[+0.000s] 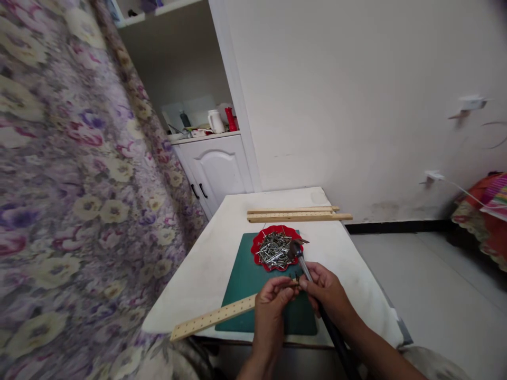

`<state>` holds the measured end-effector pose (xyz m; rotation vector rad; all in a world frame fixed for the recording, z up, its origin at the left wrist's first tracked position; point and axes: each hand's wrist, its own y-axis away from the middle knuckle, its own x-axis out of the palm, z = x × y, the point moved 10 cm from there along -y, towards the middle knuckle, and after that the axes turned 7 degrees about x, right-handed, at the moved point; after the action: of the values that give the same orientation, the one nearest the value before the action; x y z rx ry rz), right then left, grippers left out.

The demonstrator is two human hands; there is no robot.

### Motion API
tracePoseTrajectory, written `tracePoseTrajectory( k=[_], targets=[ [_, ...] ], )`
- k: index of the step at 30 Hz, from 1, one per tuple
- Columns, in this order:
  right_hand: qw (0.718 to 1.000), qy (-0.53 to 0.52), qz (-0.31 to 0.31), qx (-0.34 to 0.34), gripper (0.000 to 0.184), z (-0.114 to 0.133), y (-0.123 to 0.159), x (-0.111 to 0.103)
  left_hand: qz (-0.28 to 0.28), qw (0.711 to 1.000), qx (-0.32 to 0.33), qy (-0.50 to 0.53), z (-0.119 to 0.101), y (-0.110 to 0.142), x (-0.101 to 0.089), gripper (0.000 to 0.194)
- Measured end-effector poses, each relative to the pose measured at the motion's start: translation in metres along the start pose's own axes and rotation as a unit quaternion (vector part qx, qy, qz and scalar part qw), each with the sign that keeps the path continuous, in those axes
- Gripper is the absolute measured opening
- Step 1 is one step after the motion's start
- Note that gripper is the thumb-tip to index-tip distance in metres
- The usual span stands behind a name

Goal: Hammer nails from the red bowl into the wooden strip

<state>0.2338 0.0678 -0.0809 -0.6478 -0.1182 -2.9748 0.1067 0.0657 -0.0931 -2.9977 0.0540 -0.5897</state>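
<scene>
Both hands close together over green mat, fingertips about meeting. Left hand clamped on drilled wooden strip, which runs out left to worktop edge. Right hand wrapped round hammer, head up by red dish heaped with metal fasteners (nails or screws, can't tell, but loads). More strips at back, near wall.

Steel-shafted hammer, aslant, near heaped silvery nails and dotted wooden strip
</scene>
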Motion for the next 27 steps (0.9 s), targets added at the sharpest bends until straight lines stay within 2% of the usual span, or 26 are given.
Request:
tracePoseTrajectory(
  k=[6, 10, 14, 18, 20, 23, 27],
  targets=[
    [1.0, 0.001, 0.009, 0.004, 0.041, -0.01, 0.0, 0.002, -0.027, 0.997, -0.015, 0.064, 0.004, 0.006, 0.005, 0.019],
    [1.0, 0.023, 0.005, 0.0, 0.039, -0.002, 0.005, 0.007, -0.03, 0.998, 0.002, 0.051, -0.005, 0.003, -0.005, 0.019],
    [0.998, 0.055, -0.017, -0.002, 0.035, 0.008, 0.012, 0.006, -0.054, 0.993, 0.057, -0.083, -0.029, -0.009, -0.043, 0.021],
    [0.997, 0.066, -0.026, -0.005, 0.037, 0.013, 0.015, 0.003, -0.04, 0.959, 0.081, -0.269, -0.033, -0.014, -0.072, 0.021],
    [0.997, 0.074, -0.022, 0.0, 0.038, 0.012, 0.015, 0.003, -0.02, 0.933, 0.112, -0.342, -0.031, -0.012, -0.074, 0.021],
    [0.996, 0.087, -0.017, 0.008, 0.037, 0.009, 0.016, 0.005, 0.015, 0.898, 0.153, -0.412, -0.027, -0.009, -0.065, 0.022],
    [0.995, 0.096, -0.012, 0.011, 0.033, 0.009, 0.018, 0.008, 0.023, 0.879, 0.167, -0.445, -0.028, -0.01, -0.059, 0.023]
  ],
)
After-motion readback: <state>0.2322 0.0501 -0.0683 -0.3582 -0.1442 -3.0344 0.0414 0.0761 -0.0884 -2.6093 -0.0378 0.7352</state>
